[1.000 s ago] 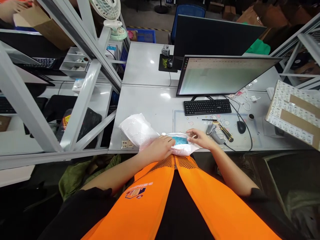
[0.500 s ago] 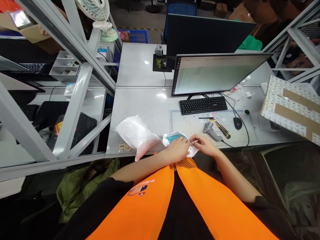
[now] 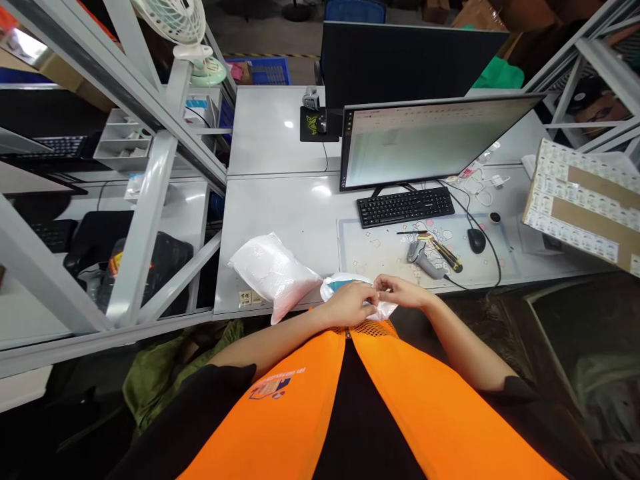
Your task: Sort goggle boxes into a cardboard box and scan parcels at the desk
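Observation:
At the desk's front edge lies a small white plastic packet (image 3: 387, 309) with a blue-green patch on its far side. My left hand (image 3: 353, 303) rests over the packet with its fingers curled, covering much of it. Right beside it, my right hand (image 3: 400, 291) has its thumb and fingers pinched together at the packet's upper right edge, close to the left fingertips. What exactly the right fingers pinch is too small to make out. A larger, plump white plastic mailer bag (image 3: 275, 270) with a pinkish lower corner lies to the left, touched by neither hand.
On the desk mat stand a grey barcode scanner (image 3: 424, 260) and a yellow-black cutter (image 3: 447, 257). Behind are a keyboard (image 3: 406, 207), a mouse (image 3: 476, 241) and a monitor (image 3: 440, 143). A label-covered cardboard box (image 3: 583, 207) is at right; a metal frame (image 3: 145, 220) borders the left.
The packet has flattened and tipped, so less of its blue-green patch shows. My left hand has shifted slightly left and down, and the view has moved a little.

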{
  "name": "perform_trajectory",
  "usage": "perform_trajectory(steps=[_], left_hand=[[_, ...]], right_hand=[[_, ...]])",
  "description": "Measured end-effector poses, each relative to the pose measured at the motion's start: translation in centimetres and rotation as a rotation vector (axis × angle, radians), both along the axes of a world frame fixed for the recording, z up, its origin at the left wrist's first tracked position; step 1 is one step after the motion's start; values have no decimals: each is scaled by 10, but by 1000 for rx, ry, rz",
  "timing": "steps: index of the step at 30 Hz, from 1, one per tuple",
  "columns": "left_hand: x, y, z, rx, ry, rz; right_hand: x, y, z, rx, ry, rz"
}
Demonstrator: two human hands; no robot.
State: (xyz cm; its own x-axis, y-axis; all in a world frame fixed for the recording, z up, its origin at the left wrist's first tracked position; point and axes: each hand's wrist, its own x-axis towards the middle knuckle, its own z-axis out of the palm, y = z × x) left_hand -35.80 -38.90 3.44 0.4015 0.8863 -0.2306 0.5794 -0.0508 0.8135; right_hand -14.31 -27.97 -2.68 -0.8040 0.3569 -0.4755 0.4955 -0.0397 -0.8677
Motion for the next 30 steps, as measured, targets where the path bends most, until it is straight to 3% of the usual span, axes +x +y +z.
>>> perform_trajectory(steps=[7, 16, 21, 25, 30], left_hand=[[-10, -8, 6, -54, -1, -27], [-15, -15, 43, 94, 31, -222], [-17, -22, 54, 141, 58, -317], [-23, -25, 51, 201, 91, -290], [-51, -15, 28, 301, 259, -132]], right_hand=[[-10, -15, -3, 76, -22, 21], [-19, -32, -11, 334, -217, -86], [-23, -33, -18, 302, -184, -134], [-21, -30, -22, 265, -147, -148], [-12, -12, -21, 187, -111, -97]])
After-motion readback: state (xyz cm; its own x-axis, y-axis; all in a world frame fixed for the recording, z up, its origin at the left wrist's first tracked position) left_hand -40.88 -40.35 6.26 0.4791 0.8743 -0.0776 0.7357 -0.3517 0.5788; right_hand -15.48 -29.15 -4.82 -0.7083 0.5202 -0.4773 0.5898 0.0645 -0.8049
